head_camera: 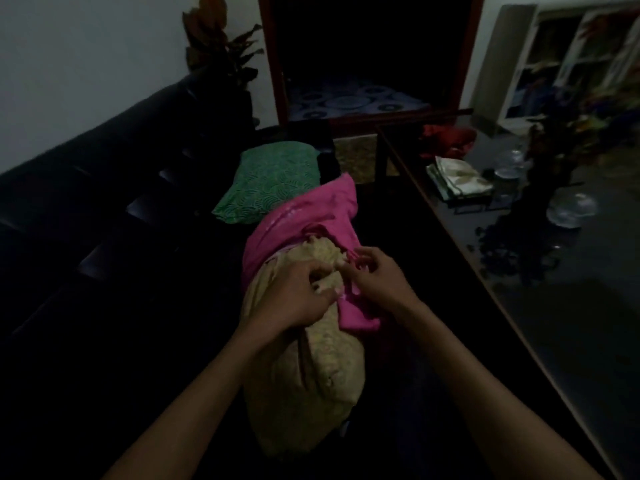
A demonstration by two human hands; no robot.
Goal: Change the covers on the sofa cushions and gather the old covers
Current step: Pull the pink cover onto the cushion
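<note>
- Midway, by the look of it: yellowish cushion (304, 368) on the dark sofa (104, 209), far end inside the pink cover (311, 216), near end bare; whether going on or coming off, unclear.
- Left hand (294, 299) curled into the cushion at the cover's mouth.
- Right hand (377, 275) pinching the pink edge.
- Beyond, green-covered cushion (270, 181) lying flat, seemingly finished.
- On the glass table (519, 306) to the right, folded cloth (457, 180) and red fabric (450, 138), perhaps more covers; gathering apparently left to do.
</note>
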